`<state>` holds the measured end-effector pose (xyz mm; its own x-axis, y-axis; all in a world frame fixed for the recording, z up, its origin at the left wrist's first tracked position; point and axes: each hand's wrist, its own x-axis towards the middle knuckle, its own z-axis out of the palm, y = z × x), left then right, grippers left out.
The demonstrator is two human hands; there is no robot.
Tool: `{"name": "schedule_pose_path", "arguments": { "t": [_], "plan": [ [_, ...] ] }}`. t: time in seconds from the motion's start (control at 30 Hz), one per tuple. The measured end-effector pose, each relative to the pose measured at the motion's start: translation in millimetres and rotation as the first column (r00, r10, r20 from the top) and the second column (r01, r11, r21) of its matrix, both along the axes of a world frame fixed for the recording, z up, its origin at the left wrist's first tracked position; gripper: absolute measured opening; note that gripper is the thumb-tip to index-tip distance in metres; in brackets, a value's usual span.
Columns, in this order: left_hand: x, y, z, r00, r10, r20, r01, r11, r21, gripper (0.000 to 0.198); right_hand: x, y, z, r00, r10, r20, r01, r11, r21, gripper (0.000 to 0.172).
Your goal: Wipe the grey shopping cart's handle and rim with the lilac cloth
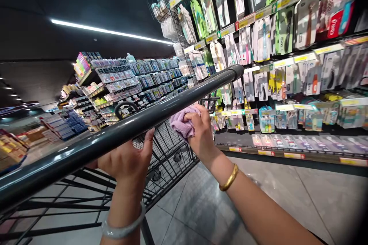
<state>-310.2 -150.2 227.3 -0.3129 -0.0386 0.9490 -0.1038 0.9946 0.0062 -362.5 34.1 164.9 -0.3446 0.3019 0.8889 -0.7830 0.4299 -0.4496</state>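
The dark grey handle (161,105) of a shopping cart runs slantwise across the head view, from lower left to upper right. My right hand (201,128) is closed on a bunched purple cloth (184,122) just below the handle's right part. A gold bangle (229,178) circles that wrist. My left hand (126,160) is under the middle of the handle, thumb raised near its lower edge. The handle hides most of its fingers, so what they grip, if anything, is unclear. A pale bangle (123,227) is on the left wrist. Below and beyond the hands is the cart's black wire basket (166,145).
To the right, a tall shelf holds packaged toothbrushes (263,40) and trays of small packs (301,142) along its bottom ledge. More stocked shelves (155,72) stand farther back at left. Grey floor tiles (195,203) lie below. A dark loop (125,109) sticks up behind the handle.
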Motion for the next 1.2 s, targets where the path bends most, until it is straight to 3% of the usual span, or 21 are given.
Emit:
{"name": "schedule_pose_path", "arguments": {
  "t": [0.17, 0.37, 0.5, 0.6, 0.67, 0.8, 0.87, 0.93, 1.03, 1.13, 1.2],
  "plan": [
    [-6, -12, -0.5, 0.999, -0.032, 0.003, 0.032, 0.999, -0.023, 0.057, -7, 0, -13.2, 0.993, -0.1, -0.055, 0.104, 0.99, 0.093, 0.022],
    [-18, -34, -3.7, 1.0, -0.013, 0.002, 0.013, 0.998, -0.057, 0.055, -22, -3, -33.7, 0.994, -0.105, -0.035, 0.109, 0.978, 0.178, 0.021],
    [-21, -46, -5.9, 0.999, -0.04, -0.03, 0.038, 0.998, -0.049, 0.049, -15, -5, -26.1, 0.998, -0.058, 0.023, 0.054, 0.984, 0.172, 0.026],
    [-24, -49, -7.2, 0.989, -0.121, -0.089, 0.123, 0.992, 0.01, 0.045, -7, -7, -14.8, 0.999, -0.036, -0.003, 0.036, 0.982, 0.188, 0.028],
    [-26, -50, -10.0, 0.978, -0.168, -0.123, 0.174, 0.984, 0.035, 0.043, -8, -8, -16.3, 0.998, -0.053, -0.042, 0.061, 0.975, 0.213, 0.028],
    [-28, -43, -21.7, 0.977, -0.148, -0.152, 0.162, 0.983, 0.09, 0.048, -24, -16, -52.2, 0.988, -0.143, -0.064, 0.155, 0.945, 0.286, 0.023],
    [-26, -33, -27.4, 0.955, -0.166, -0.245, 0.195, 0.976, 0.099, 0.053, -33, -24, -71.6, 0.986, -0.156, -0.055, 0.165, 0.932, 0.322, 0.015],
    [-23, -20, -30.4, 0.911, -0.229, -0.342, 0.245, 0.969, 0.006, 0.04, -35, -30, -77.4, 0.99, -0.137, -0.04, 0.143, 0.936, 0.32, 0.011],
    [-21, 0, -29.5, 0.878, -0.424, -0.221, 0.392, 0.903, -0.176, 0.025, -22, -30, -55.4, 0.996, -0.084, -0.037, 0.091, 0.958, 0.272, 0.013],
    [-22, 14, -26.7, 0.874, -0.476, -0.095, 0.457, 0.872, -0.175, 0.034, -9, -23, -25.3, 0.993, -0.046, -0.11, 0.068, 0.975, 0.211, 0.023],
    [-23, 21, -26.1, 0.88, -0.474, -0.02, 0.466, 0.873, -0.145, 0.038, -9, -23, -22.9, 0.989, -0.065, -0.135, 0.092, 0.975, 0.204, 0.024]
  ]
}}
